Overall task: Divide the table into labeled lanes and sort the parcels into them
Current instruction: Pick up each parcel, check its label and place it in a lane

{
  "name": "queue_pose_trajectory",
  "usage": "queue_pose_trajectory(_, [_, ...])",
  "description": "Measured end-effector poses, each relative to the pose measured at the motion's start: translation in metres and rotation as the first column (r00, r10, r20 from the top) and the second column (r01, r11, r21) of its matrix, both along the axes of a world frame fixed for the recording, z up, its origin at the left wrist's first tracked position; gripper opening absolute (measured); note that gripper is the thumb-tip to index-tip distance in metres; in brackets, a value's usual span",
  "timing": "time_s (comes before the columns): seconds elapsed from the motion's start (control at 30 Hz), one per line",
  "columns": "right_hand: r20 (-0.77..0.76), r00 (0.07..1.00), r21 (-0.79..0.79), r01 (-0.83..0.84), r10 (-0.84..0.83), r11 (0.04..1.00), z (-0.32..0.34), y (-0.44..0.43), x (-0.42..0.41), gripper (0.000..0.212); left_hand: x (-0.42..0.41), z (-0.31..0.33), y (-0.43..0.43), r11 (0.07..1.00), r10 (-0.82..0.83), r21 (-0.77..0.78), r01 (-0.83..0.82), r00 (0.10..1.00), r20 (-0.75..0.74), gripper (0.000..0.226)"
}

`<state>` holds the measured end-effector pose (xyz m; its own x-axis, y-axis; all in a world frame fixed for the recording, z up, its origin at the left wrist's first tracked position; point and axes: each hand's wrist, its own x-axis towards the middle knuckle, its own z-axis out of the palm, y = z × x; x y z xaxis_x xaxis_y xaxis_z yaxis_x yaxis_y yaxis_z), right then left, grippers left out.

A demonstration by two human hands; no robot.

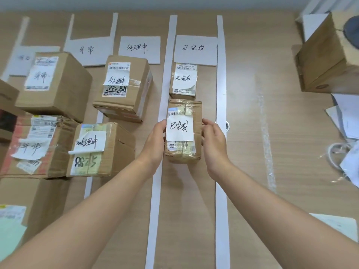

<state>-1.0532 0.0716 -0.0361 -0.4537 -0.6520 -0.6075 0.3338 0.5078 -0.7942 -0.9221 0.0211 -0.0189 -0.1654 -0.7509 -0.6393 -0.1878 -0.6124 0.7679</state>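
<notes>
Wide view first: the wooden table is already carved into lanes by long white paper strips, and handwritten lane cards sit at the far end. The leftmost card is too blurred to read. Over on the left, a big brown box and a flat taped parcel both carry the same note as the second card, so that lane looks filled. Next lane along, two medium boxes, one behind the other, wear notes matching the middle card. Now the action lane, between the two longest strips: a small parcel lies just below its card, and right behind it comes the taped parcel, whose note matches. Left hand and right hand clasp it from either side, fingers curled onto its flanks. It sits squarely inside the lane, almost touching the small one, though I cannot tell whether its base is down on the wood. My read is that the dividing and labelling are done and sorting is well advanced. What's left looks like letting go here, plus an open carton at the far right outside the strips and a partly visible package at the near left edge.
</notes>
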Motion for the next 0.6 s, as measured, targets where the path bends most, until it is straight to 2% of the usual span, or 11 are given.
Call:
queue_pose_trajectory(0.07, [-0.013,1.0,-0.014,0.013,-0.013,1.0,0.006,0.001,-0.001,0.031,0.006,0.008,0.003,0.999,0.029,-0.024,-0.028,0.999,0.04,0.043])
queue_pose_trajectory(0.13, [-0.05,0.998,-0.028,0.029,-0.031,0.999,0.01,0.004,-0.003,0.032,0.012,0.015,0.007,0.999,0.032,-0.029,-0.03,0.997,0.074,0.068])
queue_pose_trajectory(0.17, [-0.067,0.997,-0.038,0.036,-0.039,0.999,0.013,0.006,-0.004,0.033,0.014,0.019,0.009,0.998,0.042,-0.039,-0.039,0.997,0.064,0.065])
queue_pose_trajectory(0.23, [-0.098,0.994,-0.059,0.05,-0.055,0.997,0.021,0.011,-0.003,0.032,0.018,0.029,0.014,0.997,0.044,-0.057,-0.042,0.998,0.039,0.033])
queue_pose_trajectory(0.27, [-0.108,0.992,-0.066,0.052,-0.059,0.996,0.027,0.014,-0.001,0.031,0.02,0.039,0.018,0.997,0.04,-0.07,-0.039,0.999,0.016,0.03])
queue_pose_trajectory(0.4, [-0.121,0.99,-0.124,0.053,-0.068,0.991,0.065,0.024,0.023,0.027,0.044,0.071,0.037,0.986,0.077,-0.145,-0.083,0.996,-0.048,0.056])
queue_pose_trajectory(0.6, [-0.163,0.986,-0.27,-0.019,-0.026,0.963,0.14,0.049,0.095,0.03,0.115,0.137,0.069,0.949,0.124,-0.271,-0.16,0.982,-0.144,0.055])
